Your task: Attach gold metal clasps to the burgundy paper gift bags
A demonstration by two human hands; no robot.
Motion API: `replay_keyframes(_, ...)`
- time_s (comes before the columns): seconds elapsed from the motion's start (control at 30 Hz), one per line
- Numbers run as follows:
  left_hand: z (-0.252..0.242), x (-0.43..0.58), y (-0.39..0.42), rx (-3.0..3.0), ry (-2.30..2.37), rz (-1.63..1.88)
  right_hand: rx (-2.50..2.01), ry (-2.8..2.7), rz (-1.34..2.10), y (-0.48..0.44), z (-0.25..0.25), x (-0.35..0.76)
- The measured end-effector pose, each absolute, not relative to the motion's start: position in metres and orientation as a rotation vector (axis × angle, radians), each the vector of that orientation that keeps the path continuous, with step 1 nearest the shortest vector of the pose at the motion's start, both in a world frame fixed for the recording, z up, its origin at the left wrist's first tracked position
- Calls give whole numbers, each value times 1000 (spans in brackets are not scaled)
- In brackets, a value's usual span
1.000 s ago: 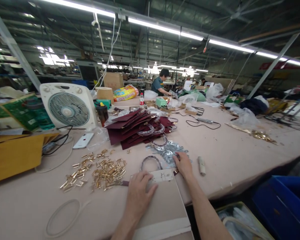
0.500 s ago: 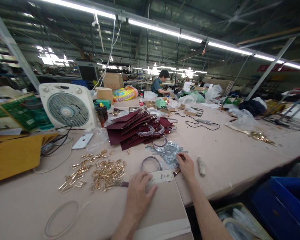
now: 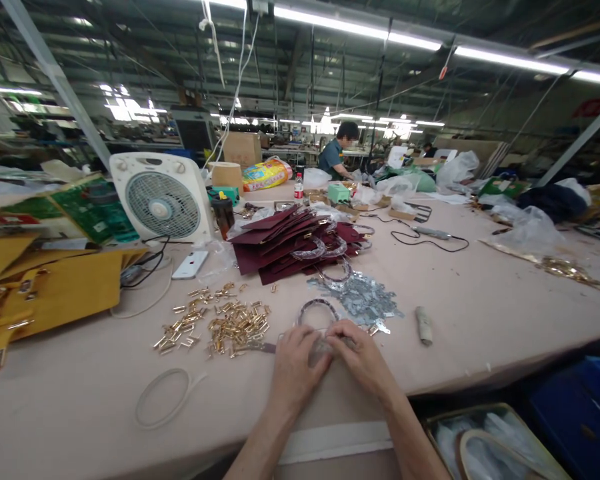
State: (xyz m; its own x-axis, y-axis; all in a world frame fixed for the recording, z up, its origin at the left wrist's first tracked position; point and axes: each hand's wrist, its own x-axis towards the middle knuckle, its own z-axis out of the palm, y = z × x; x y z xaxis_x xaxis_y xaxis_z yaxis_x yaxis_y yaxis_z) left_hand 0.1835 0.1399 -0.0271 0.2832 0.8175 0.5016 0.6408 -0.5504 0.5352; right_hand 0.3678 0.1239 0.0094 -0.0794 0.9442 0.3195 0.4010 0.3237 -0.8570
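My left hand [image 3: 296,365] and my right hand [image 3: 364,357] meet at the top edge of a beige panel [image 3: 330,407] that lies at the table's near edge. The left hand's fingers are curled onto that edge. The fingertips of my right hand pinch something small there, too hidden to name. A clear-wrapped ring handle [image 3: 316,307] sticks out just beyond the fingers. A pile of grey metal pieces [image 3: 367,300] lies just beyond my right hand. Several gold fittings [image 3: 230,323] are scattered left of my left hand.
A stack of maroon panels [image 3: 285,243] with ring handles lies mid-table, with a fan [image 3: 163,200], phone [image 3: 190,265] and yellow panels [image 3: 55,293] to the left. A white loop [image 3: 163,397] and small roll [image 3: 423,325] lie near. A blue bin [image 3: 580,407] stands below right. A person [image 3: 336,153] works far off.
My right hand left the grey metal pile and came back to join the left hand at the panel's top edge. The view tilted down and shifted left.
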Motion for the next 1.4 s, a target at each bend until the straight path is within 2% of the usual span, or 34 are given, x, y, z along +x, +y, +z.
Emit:
replay_keyframes(0.53,-29,184,140,2320,1377,1131,-1382,-1710,723,139,-11,365)
replay_keyframes(0.8,-33,185,141,2380,1391,1106,-1233,-1805,744,130,-4,374)
replay_keyframes(1.13,-35,186,139,2381,1413,1064,-1098,-1880,648,121,-20,382)
replay_keyframes(1.4,-35,185,139,2391,1392,1118,-1194,-1913,500,122,-19,376)
